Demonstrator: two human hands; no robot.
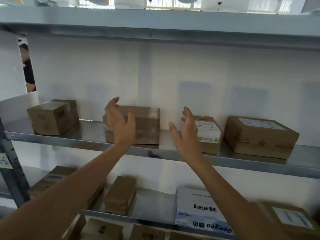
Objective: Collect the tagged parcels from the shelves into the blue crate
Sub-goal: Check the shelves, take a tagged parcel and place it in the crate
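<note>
**Both hands up at the middle shelf, nothing held yet**

The left hand (119, 123) and right hand (186, 134) are raised with fingers spread and relaxed, palms turned toward each other, either side of the taped brown box (143, 125) on the middle shelf (242, 163). Neither hand grips anything; the left one overlaps the box's left edge, though I cannot tell whether it touches.

What could go wrong, as I judge it: the box sits close to the shelf's front lip, so a one-sided push could tip it off. The right hand is near the labelled box (208, 134) and could knock it. I see no tag on the box between the hands, so it may be the wrong pick. The blue crate is out of sight, so the carry will start blind.

The count: four boxes on the middle shelf — a cube-like box (52, 116) at the left, the taped one, the labelled one, and a wide box (259, 135) at the right. The lower shelf shows about three brown boxes, a white-and-blue carton (199, 208) and a labelled box (290, 220), with more below, blurred.
</note>
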